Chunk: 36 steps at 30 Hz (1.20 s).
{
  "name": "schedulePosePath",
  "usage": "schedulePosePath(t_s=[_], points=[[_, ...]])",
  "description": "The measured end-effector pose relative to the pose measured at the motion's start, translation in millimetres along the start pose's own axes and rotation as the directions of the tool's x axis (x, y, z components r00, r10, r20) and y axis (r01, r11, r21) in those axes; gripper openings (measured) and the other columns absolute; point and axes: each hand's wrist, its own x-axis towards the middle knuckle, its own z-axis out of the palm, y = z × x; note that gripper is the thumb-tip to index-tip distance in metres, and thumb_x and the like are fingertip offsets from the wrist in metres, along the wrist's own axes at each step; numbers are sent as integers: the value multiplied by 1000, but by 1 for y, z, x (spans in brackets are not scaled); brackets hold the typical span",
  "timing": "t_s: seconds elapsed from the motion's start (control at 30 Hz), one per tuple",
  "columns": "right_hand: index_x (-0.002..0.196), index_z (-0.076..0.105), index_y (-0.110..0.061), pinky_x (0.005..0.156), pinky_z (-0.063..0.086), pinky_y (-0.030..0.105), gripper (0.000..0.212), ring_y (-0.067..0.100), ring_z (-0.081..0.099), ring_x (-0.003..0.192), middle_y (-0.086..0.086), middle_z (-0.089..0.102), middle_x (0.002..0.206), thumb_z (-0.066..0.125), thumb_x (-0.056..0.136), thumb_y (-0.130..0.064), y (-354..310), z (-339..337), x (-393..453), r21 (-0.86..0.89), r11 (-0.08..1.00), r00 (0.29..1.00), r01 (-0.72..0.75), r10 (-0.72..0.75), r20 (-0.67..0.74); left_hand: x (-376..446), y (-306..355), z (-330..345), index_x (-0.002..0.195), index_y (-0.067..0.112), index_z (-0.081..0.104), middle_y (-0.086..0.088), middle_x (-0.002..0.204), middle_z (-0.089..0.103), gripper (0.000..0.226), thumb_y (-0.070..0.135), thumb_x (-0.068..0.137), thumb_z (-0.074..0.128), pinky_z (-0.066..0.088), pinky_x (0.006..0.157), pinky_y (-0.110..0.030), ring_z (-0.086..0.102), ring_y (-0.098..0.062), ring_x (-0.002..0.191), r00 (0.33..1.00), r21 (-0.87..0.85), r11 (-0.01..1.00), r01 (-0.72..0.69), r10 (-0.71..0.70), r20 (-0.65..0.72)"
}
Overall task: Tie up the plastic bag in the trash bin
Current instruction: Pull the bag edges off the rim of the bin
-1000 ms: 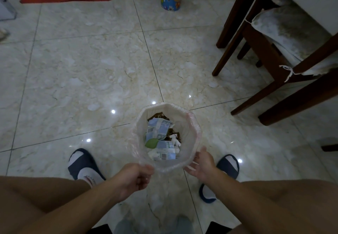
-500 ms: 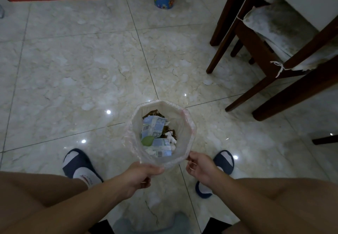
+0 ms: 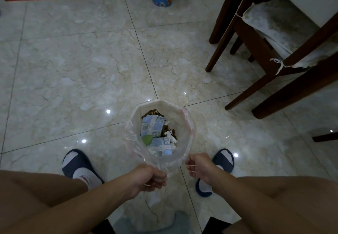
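A: On the floor [image 3: 73, 59], between the feet, stands the trash bin [image 3: 164, 103]. Why is the plastic bag [image 3: 135, 142] lifted?

B: Both hands pinch its near rim, left hand [image 3: 146, 178] and right hand [image 3: 198, 166] closed, probably to gather it for the knot.

The scene is dimly and coolly lit, with a bluish-grey cast. Small bright specular spots are seen on the glossy cream marble tile floor [image 3: 76, 72], so overhead point lights are reflected there. Soft, faint shadows are cast beneath the dark brown wooden chair [image 3: 259, 54]. Strong wide-angle distortion is seen: grout lines are bowed and the chair legs are splayed toward the edges. Fine detail is smeared by noise, and the thin translucent plastic bag [image 3: 139, 149] is rendered hazily. The bottom edge is left blurred and dark.
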Motion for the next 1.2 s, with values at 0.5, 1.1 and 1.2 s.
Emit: schedulePosePath(t_s=[0.5, 1.1, 1.2], points=[[79, 62, -3, 71, 54, 35, 28, 22, 62, 68, 13, 67, 76, 40, 94, -9, -35, -3, -2, 377, 863, 919, 335, -210, -335, -6, 30, -13, 96, 3, 74, -16, 84, 77, 21, 16, 84, 64, 47, 60, -27, 66, -20, 63, 983, -296, 947, -126, 77, -169], [102, 64, 0, 80, 45, 31, 20, 22, 54, 75, 12, 58, 90, 50, 94, -12, -70, -26, 53, 398, 914, 982, -75, -1, 188, 0, 29, -13, 99, 2, 64, -17, 79, 77, 22, 15, 82, 58, 46, 59, -29, 65, -22, 61, 979, -348, 930, -119, 52, -195], [123, 60, 5, 100, 47, 42, 31, 30, 61, 100, 18, 62, 119, 45, 98, -6, -69, -24, 55, 475, 877, 976, -73, -34, 213, 1, 31, -13, 93, 2, 64, -19, 77, 76, 15, 12, 82, 59, 46, 57, -28, 65, -21, 56, 979, -364, 925, -110, 39, -199]])
